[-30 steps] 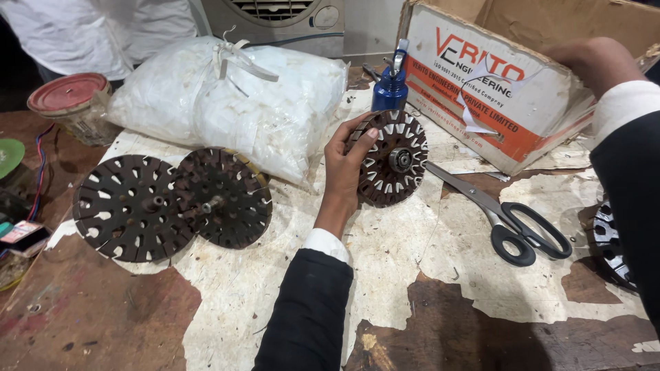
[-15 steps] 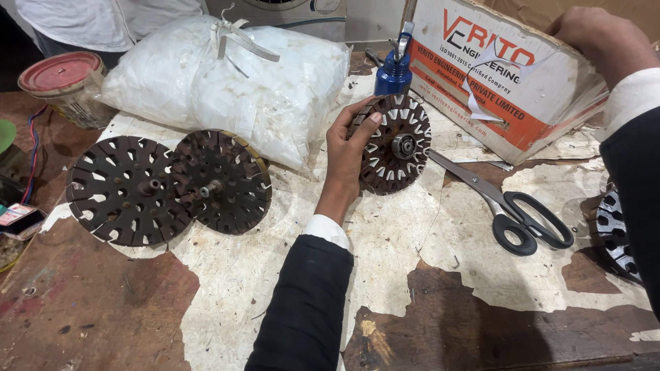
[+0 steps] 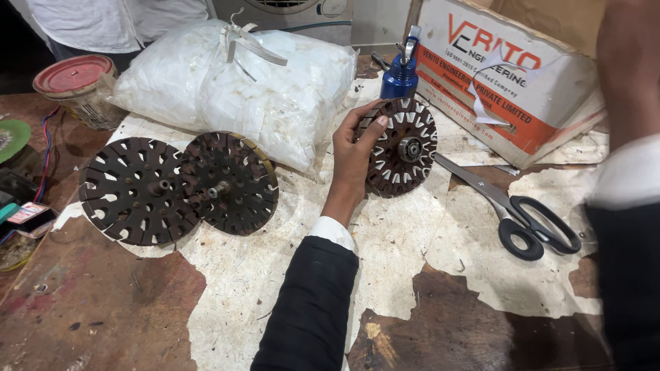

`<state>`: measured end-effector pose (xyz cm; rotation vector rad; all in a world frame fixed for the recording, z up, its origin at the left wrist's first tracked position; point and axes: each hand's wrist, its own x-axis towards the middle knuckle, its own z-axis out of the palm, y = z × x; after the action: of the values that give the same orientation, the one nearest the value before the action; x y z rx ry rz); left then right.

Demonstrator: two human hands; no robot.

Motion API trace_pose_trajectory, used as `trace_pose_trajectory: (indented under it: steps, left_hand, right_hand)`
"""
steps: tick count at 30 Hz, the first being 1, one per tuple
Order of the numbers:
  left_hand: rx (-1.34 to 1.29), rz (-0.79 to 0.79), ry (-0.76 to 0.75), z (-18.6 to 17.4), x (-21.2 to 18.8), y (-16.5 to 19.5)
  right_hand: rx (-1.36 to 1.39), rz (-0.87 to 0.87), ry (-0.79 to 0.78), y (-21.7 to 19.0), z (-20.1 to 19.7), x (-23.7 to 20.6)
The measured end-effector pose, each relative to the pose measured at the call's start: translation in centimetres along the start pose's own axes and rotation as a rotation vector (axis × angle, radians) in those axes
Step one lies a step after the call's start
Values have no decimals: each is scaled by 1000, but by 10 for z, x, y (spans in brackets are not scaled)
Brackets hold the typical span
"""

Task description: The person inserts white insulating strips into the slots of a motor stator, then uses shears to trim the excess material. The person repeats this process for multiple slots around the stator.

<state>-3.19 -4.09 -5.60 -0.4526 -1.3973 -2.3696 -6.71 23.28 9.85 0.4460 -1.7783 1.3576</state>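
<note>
My left hand (image 3: pixel 354 154) grips the left edge of a round brown motor stator (image 3: pixel 405 148) with white slot liners and a metal hub. The stator rests on the paper-covered table, slightly tilted. My right hand (image 3: pixel 629 62) is blurred at the upper right, above the white and orange cardboard box (image 3: pixel 509 89); its fingers are out of sight, so any hold cannot be made out. Black-handled scissors (image 3: pixel 515 209) lie to the right of the stator, between my two arms.
Two dark slotted stator discs (image 3: pixel 134 191) (image 3: pixel 230 182) lie overlapping at the left. Behind them sits a white plastic bag (image 3: pixel 234 89), with a blue bottle (image 3: pixel 400 75) beside it. A red-lidded jar (image 3: pixel 72 86) stands far left. A person in a white shirt (image 3: pixel 117 20) stands behind the table.
My left hand keeps its hold on the stator. My right hand has shifted right over the box and is now blurred.
</note>
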Motion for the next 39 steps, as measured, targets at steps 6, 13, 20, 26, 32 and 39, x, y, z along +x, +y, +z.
trace_pose_trajectory:
  steps: [6, 13, 20, 26, 32, 39]
  left_hand:
    - [319, 317, 97, 5, -18, -5]
    - [450, 441, 88, 20, -22, 18]
    - [390, 373, 83, 13, -17, 4]
    - [427, 401, 60, 13, -16, 4]
    - [379, 362, 53, 15, -16, 5]
    - [381, 376, 59, 18, -15, 7]
  right_hand:
    - [-8, -36, -581, -49, 58, -76]
    - [100, 446, -764, -43, 87, -89]
    - [161, 484, -742, -21, 92, -92]
    - [151, 473, -806, -22, 96, -92]
    - [185, 455, -851, -27, 94, -92]
    - [153, 423, -858, -40, 88, -87]
